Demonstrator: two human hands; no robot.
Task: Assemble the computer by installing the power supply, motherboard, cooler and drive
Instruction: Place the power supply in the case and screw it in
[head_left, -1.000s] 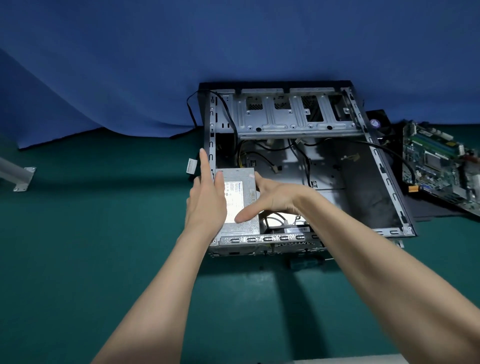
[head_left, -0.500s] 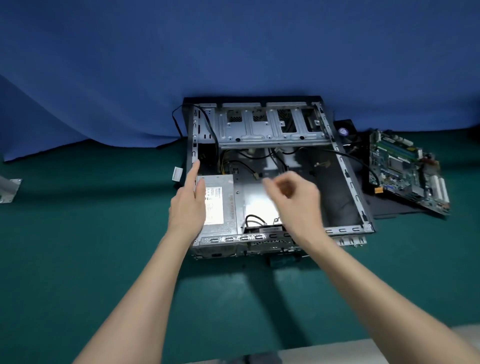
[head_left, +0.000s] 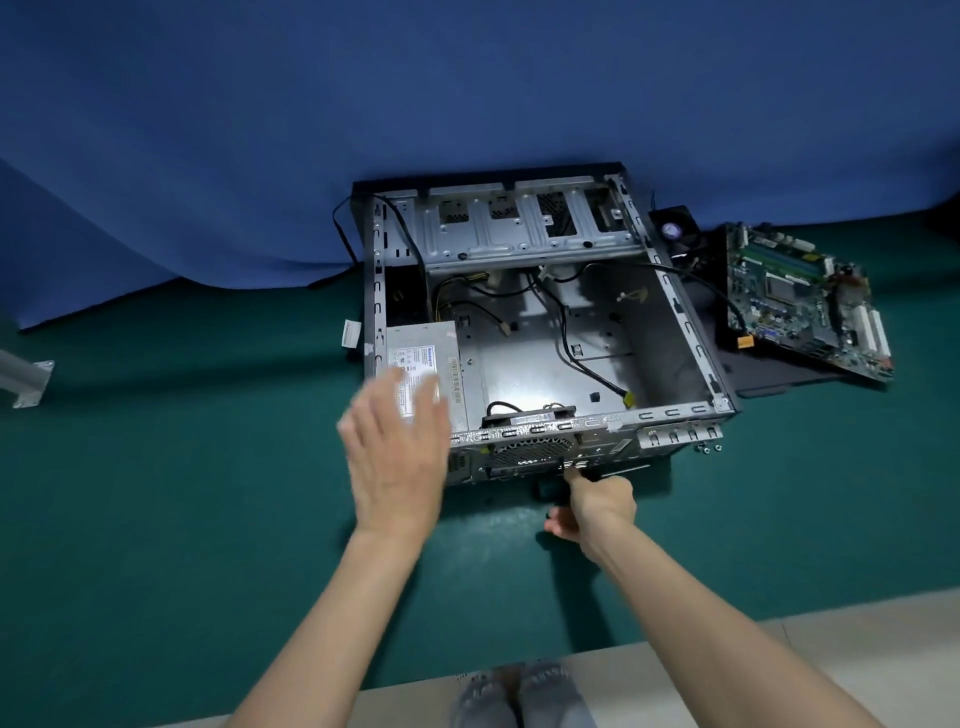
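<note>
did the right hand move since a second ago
Yes. The right hand left the power supply inside the case and came nearer, now outside the case's near wall.

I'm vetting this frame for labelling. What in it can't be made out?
Head view only:
Left hand: motion blur smears its fingers, and it hides part of the power supply label.
Right hand: its own back hides whether the fingers hold anything below the rear panel.
Label print: too small to read.
Screws by the case corner: too small to count.
</note>
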